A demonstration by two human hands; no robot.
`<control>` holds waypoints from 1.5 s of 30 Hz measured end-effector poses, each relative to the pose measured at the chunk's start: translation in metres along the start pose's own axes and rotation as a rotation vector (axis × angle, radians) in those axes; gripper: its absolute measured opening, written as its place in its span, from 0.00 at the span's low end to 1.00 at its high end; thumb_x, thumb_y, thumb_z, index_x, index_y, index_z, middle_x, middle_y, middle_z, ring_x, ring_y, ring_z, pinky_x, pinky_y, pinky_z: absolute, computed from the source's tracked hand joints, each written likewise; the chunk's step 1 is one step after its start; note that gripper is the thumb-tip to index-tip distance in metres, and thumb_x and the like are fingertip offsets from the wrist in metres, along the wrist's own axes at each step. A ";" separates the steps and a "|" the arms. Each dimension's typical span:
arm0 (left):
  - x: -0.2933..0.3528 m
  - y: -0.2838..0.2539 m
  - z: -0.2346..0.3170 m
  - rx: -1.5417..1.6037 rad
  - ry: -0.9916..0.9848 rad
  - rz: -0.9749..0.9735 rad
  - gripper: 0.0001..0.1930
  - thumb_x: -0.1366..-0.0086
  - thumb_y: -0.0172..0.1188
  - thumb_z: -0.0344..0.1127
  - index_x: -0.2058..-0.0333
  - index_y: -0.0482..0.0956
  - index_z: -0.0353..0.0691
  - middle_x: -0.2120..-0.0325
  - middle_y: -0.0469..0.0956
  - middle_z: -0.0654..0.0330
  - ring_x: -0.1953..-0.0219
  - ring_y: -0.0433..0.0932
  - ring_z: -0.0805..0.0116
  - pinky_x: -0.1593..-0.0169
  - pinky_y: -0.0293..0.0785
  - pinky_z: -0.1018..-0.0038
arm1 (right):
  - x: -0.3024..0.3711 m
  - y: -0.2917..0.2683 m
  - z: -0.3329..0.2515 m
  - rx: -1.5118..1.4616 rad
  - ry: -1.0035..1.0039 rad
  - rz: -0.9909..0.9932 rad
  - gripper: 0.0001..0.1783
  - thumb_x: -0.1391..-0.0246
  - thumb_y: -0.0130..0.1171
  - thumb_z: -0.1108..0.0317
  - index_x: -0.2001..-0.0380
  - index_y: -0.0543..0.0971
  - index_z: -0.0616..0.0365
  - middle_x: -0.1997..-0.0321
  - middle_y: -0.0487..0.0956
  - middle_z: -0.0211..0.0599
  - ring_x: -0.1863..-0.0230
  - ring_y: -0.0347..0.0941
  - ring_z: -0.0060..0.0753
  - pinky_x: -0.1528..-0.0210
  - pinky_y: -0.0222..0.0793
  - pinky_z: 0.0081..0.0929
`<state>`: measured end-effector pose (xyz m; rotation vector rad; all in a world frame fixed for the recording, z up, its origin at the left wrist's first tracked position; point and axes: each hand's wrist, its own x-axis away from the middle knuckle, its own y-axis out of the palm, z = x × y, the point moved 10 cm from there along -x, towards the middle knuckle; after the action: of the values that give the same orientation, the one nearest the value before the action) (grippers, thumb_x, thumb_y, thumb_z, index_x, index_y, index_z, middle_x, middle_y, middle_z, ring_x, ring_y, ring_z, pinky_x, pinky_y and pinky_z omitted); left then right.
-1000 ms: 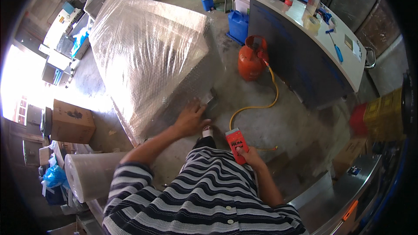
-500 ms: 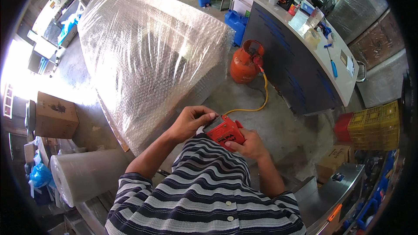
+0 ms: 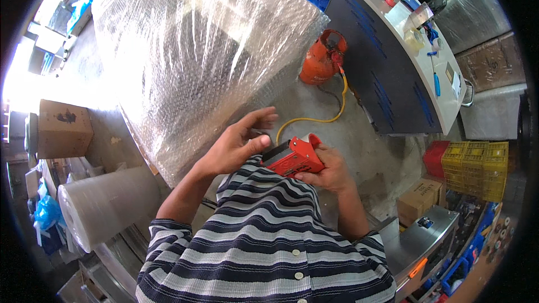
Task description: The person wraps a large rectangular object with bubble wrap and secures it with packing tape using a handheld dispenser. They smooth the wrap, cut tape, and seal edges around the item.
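Note:
Close to my body, my right hand (image 3: 331, 168) grips a red tape dispenser (image 3: 295, 159) by its right side. The dispenser has a red riveted shell and a dark part at its left end. My left hand (image 3: 238, 143) is just left of it, holding nothing that I can see, with its fingers stretched out and thumb apart. Behind my left hand stands a large block wrapped in clear bubble wrap (image 3: 196, 50), its surface shiny and creased.
An orange gas cylinder (image 3: 321, 60) with a yellow hose (image 3: 317, 119) stands on the floor ahead. To the right is a dark-fronted counter (image 3: 368, 50) with tools on top. A bubble wrap roll (image 3: 109, 205) and a cardboard box (image 3: 64, 129) lie left; yellow crates (image 3: 477, 168) are right.
My left hand has let go of the dispenser's edge, its fingers opening and lifting away. My right hand has turned the dispenser slightly. The view has shifted, so the wrapped block appears higher.

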<state>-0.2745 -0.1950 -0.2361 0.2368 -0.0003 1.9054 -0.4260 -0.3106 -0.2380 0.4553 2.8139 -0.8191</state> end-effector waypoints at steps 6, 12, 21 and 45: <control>0.003 0.027 -0.008 0.189 -0.090 -0.093 0.27 0.29 0.63 0.48 0.42 0.76 0.31 0.52 0.82 0.55 0.48 0.78 0.68 0.40 0.72 0.69 | -0.003 -0.009 -0.014 0.045 -0.050 -0.098 0.29 0.63 0.81 0.49 0.63 0.84 0.61 0.70 0.82 0.43 0.70 0.79 0.47 0.65 0.75 0.38; 0.008 0.014 -0.002 0.174 -0.070 0.030 0.13 0.29 0.64 0.37 0.57 0.83 0.30 0.62 0.83 0.60 0.58 0.80 0.75 0.50 0.76 0.75 | 0.000 -0.006 -0.014 0.099 -0.019 -0.125 0.30 0.61 0.80 0.49 0.63 0.84 0.62 0.68 0.83 0.43 0.68 0.81 0.47 0.64 0.75 0.37; 0.011 -0.009 0.005 -0.097 -0.070 0.169 0.06 0.31 0.63 0.30 0.62 0.82 0.32 0.68 0.82 0.63 0.64 0.77 0.78 0.56 0.74 0.76 | 0.000 0.012 -0.005 0.159 0.180 -0.173 0.28 0.55 0.77 0.47 0.62 0.84 0.61 0.70 0.83 0.43 0.70 0.81 0.45 0.65 0.75 0.36; -0.025 -0.099 0.073 -1.331 0.544 0.797 0.40 0.36 0.69 0.46 0.31 0.61 0.42 0.39 0.66 0.46 0.39 0.65 0.45 0.36 0.60 0.50 | -0.057 0.056 0.038 -0.227 0.497 0.097 0.21 0.41 0.67 0.50 0.59 0.84 0.60 0.71 0.85 0.41 0.69 0.83 0.33 0.63 0.76 0.32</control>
<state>-0.1623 -0.1930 -0.1804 -1.3371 -1.0823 2.2306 -0.3507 -0.3002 -0.2827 0.8498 3.2440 -0.3984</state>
